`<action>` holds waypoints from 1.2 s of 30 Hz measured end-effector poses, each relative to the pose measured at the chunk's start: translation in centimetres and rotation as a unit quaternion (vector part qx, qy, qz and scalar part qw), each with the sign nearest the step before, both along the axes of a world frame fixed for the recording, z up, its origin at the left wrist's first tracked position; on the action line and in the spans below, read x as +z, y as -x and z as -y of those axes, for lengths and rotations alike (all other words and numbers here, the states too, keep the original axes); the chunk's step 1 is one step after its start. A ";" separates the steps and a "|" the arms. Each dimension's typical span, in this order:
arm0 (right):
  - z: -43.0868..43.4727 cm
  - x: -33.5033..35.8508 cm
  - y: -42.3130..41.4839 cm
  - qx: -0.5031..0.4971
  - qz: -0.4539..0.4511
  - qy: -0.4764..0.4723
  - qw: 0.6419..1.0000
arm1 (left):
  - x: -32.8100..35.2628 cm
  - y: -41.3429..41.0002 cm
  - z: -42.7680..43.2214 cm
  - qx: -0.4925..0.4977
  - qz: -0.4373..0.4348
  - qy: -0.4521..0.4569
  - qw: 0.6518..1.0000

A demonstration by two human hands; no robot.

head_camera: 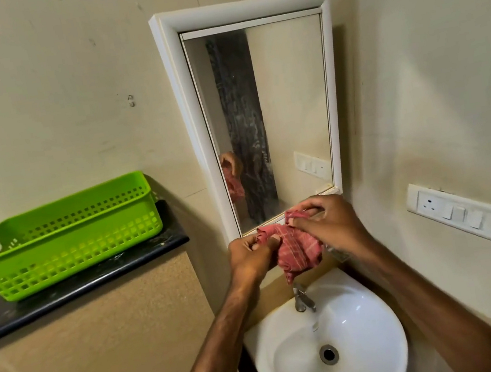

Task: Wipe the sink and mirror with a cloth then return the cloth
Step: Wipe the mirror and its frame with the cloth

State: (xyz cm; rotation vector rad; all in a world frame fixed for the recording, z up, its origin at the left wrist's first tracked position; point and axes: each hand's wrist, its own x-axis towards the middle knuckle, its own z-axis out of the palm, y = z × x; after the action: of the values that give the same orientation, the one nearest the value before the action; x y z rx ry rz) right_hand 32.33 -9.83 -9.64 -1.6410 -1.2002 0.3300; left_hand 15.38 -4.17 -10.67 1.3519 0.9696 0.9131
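above the basin, just below frame centre, both hands hold the bunched red checked cloth [296,248]: left hand [249,257] grips its left end, right hand [330,223] pinches the top edge. risks, my guess: the loose tail hangs close over the chrome tap [302,299] and could snag, or drop into the white round ceramic sink [378,319] at 5 o'clock. a bunched wad may smear the white-framed rectangular mirror [291,98] at 12 o'clock. black stone counter [92,281] at 8 o'clock carries a lime-green perforated plastic basket [68,233], likely the return spot. white switch-and-socket plate [464,212] at 3 o'clock on the beige wall, so a wet cloth near it is a hazard.
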 end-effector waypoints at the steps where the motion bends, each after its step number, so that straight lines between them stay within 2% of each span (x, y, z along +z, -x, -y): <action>1: 0.0 0.0 1.0 0.007 0.019 -0.008 1.000 | 0.4 -0.2 0.2 -0.004 0.003 -0.013 1.000; 6: -0.2 0.2 3.2 -0.041 0.097 -0.040 0.994 | 1.8 -0.5 0.4 -0.011 -0.016 -0.078 0.997; 10: -0.1 1.1 3.8 -0.106 0.099 -0.080 0.986 | 2.1 -0.2 1.1 -0.008 -0.018 -0.078 0.997; 12: 0.0 1.3 4.6 -0.064 0.139 -0.066 0.986 | 2.4 0.1 1.1 0.000 -0.016 -0.078 0.997; 14: 0.2 1.4 5.2 0.020 0.160 -0.046 0.986 | 3.1 0.8 0.8 0.007 -0.010 -0.078 0.997; 16: 0.6 1.9 5.1 0.101 0.107 -0.032 0.989 | 4.3 1.7 0.7 0.008 0.008 -0.074 0.997; 18: 0.7 2.3 4.6 0.136 0.106 -0.027 0.985 | 6.1 2.2 0.6 0.015 0.029 -0.071 0.997; 22: 0.7 4.0 4.6 0.163 0.155 -0.031 0.974 | 9.9 2.7 0.4 0.026 0.028 -0.107 0.993; 27: 0.5 6.7 3.9 0.146 0.204 -0.149 0.956 | 14.4 2.8 -0.8 0.071 0.040 -0.105 0.991; 30: -0.2 8.2 3.5 0.115 0.245 -0.216 0.938 | 17.3 2.8 -1.4 0.047 0.055 -0.084 0.994; 33: -1.6 10.1 3.6 0.138 0.226 -0.252 0.931 | 19.4 2.2 -1.6 0.010 0.019 -0.105 0.994; 36: -3.4 11.3 3.8 0.141 0.192 -0.264 0.935 | 21.6 1.3 -2.4 0.026 0.005 -0.130 0.991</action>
State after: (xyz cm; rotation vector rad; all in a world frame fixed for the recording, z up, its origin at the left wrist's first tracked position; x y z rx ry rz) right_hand 28.50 -6.41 1.71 -1.0872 -1.6566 -0.1470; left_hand 14.08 -1.75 10.89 1.5445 0.9049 1.1142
